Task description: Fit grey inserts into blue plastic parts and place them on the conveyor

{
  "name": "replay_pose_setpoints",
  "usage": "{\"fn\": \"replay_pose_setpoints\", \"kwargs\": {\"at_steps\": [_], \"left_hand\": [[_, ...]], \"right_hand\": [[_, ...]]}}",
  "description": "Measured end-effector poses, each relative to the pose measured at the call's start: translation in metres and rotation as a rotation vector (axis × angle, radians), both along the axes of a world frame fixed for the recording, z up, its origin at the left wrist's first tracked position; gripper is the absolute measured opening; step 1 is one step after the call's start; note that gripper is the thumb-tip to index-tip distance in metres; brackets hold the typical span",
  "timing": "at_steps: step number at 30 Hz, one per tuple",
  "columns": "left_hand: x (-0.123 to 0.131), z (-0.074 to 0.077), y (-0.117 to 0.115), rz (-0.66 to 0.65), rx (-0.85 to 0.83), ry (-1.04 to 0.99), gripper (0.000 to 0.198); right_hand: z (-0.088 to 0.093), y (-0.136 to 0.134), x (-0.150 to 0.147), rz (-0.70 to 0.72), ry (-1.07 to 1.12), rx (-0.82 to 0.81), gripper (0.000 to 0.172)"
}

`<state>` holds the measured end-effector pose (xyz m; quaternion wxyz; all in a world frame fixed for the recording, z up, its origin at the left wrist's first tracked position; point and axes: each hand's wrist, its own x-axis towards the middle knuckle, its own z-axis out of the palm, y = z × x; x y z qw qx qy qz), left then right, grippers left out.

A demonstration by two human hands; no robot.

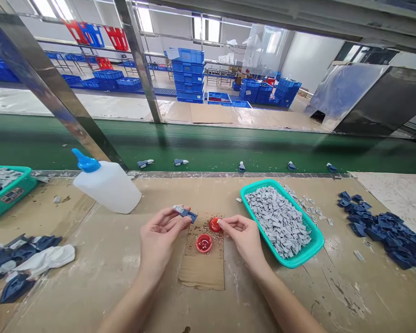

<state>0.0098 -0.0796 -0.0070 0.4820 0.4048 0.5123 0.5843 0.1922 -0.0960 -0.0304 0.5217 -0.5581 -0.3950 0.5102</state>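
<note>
My left hand is closed on a small blue-and-grey plastic part, pinched between thumb and fingers above the worktable. My right hand has thumb and index finger pressed together at the edge of a small red cap. Something small and reddish shows at these fingertips; I cannot make out what it is. Nearer to me, a second red cap holds dark red liquid. Both caps rest on a strip of brown cardboard spotted with drops and crumbs.
Right of my hands, a green basket holds many small grey pieces. Dark blue parts lie farther right. At left are a white squeeze bottle, another green basket and a whitish cloth. Behind runs a green conveyor belt.
</note>
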Motion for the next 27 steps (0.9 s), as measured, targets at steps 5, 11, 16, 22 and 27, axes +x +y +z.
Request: {"fn": "replay_pose_setpoints", "kwargs": {"at_steps": [5,11,16,22,27], "left_hand": [[0.002,0.003,-0.004,0.015,0.014,0.0,0.031],[0.009,-0.001,-0.006,-0.005,-0.024,-0.008,0.034],[0.019,-0.005,-0.013,-0.108,-0.056,-0.022,0.032],[0.026,-0.004,-0.02,-0.15,-0.103,-0.031,0.031],[0.029,-0.001,-0.023,-0.151,-0.102,-0.025,0.026]], "right_hand": [[-0.002,0.001,0.001,0.009,-0.007,-0.038,0.029],[0.002,-0.001,0.007,0.043,0.136,-0.057,0.025],[0.014,-0.007,0.009,0.108,0.31,-0.083,0.018],[0.019,-0.012,0.004,0.177,0.315,-0.049,0.017],[0.018,-0.013,0.0,0.209,0.275,-0.05,0.021]]}}
